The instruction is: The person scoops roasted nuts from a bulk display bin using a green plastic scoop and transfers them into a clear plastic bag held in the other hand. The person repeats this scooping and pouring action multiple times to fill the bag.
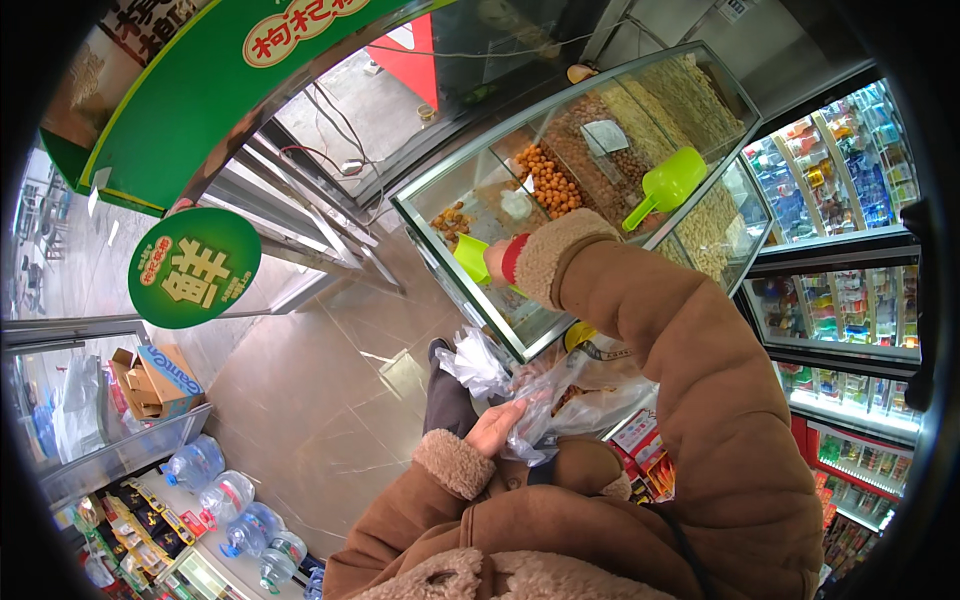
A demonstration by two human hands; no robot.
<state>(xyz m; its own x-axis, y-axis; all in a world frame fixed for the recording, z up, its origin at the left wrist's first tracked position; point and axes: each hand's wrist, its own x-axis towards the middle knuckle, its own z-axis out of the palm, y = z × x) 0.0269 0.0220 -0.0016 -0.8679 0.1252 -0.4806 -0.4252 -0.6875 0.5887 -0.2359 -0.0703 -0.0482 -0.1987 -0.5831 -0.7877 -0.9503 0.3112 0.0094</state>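
My right hand (496,262) reaches into the glass display case and is closed round a lime-green scoop (470,257). The scoop's head is over the left compartment, near a small heap of brownish pieces (452,220). Lower down, my left hand (495,427) grips a clear plastic bag (560,395) in front of my body. Some brown pieces show inside the bag. Crumpled white plastic (478,362) hangs beside it. In the case (520,335), orange-brown round nuts (553,182) fill the compartment right of the scoop.
A second green scoop (668,184) lies on the case's right part, above pale and brown goods. Lit drink coolers (840,165) stand at the right. Water jugs (228,495) line the lower left, below a cardboard box (155,383). A green round sign (195,268) hangs upper left.
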